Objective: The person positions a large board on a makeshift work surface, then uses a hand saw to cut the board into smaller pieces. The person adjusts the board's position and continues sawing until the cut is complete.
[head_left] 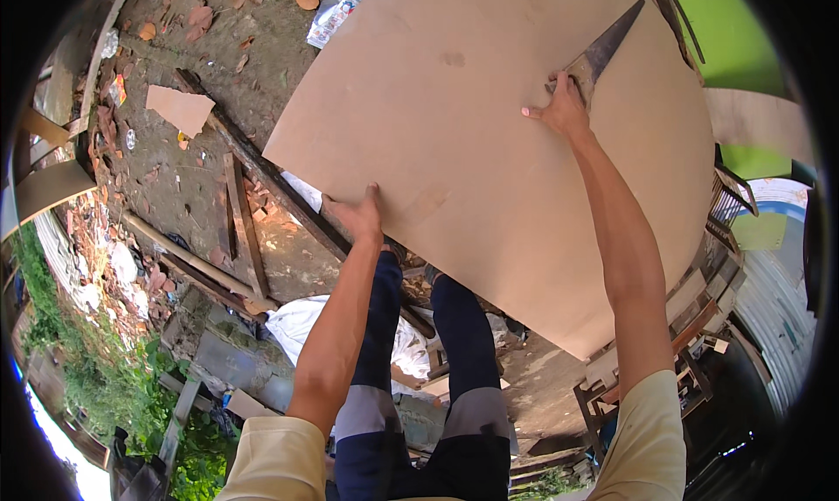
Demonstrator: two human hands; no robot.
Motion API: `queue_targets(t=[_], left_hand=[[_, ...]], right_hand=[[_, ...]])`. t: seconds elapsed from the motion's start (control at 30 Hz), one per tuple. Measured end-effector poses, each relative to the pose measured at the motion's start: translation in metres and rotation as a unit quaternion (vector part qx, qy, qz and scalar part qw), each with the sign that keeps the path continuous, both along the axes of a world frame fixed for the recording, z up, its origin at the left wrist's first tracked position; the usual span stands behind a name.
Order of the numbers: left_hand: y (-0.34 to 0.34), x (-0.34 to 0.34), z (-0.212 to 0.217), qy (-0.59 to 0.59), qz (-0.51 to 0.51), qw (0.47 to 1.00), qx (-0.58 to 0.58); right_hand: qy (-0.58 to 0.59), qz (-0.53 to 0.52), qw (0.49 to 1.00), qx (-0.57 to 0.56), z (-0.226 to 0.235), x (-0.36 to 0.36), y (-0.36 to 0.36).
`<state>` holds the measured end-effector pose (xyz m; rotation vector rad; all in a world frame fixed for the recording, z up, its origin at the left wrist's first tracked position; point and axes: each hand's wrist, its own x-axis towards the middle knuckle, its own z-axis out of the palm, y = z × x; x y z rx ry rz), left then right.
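A large, thin brown board (437,99) spreads before me, smooth and slightly stained, with one corner pointing toward my legs. My left hand (357,217) grips its near left edge, thumb on top and the other fingers hidden beneath. On the far right part of the board lies a hand saw (612,42), its dark tapered blade pointing away and to the right. My right hand (566,112) is closed over the saw's handle, fingers curled around it and thumb stretched out to the left above the board. The hand covers most of the handle.
A long dark wooden beam (253,156) runs under the board's left edge. Shorter timbers (242,226), a brown offcut (181,109) and dry leaves litter the ground at left. White sacking (301,322) lies by my legs. Stacked wood (699,304) and corrugated metal sheets (773,300) stand at right.
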<state>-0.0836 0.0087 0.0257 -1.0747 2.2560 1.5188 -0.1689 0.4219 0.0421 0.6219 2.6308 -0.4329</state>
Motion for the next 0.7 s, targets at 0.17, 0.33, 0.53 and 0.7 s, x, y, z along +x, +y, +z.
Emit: queue_targets(t=[0.17, 0.33, 0.53, 0.7], left_hand=[[0.015, -0.045, -0.002, -0.156, 0.028, 0.981, -0.108], [0.072, -0.103, 0.003, -0.120, -0.309, 0.907, -0.259], [0.149, -0.188, 0.024, -0.247, -0.470, 0.834, -0.150], [0.151, -0.189, 0.017, -0.324, -0.483, 0.801, -0.142]], right_hand=[[-0.035, -0.018, 0.999, 0.001, 0.001, -0.025, 0.001], [-0.057, -0.014, 0.998, 0.020, 0.002, -0.033, 0.002], [-0.040, -0.032, 0.999, -0.001, -0.001, -0.031, -0.001], [-0.041, -0.049, 0.998, -0.015, 0.004, -0.033, -0.002]])
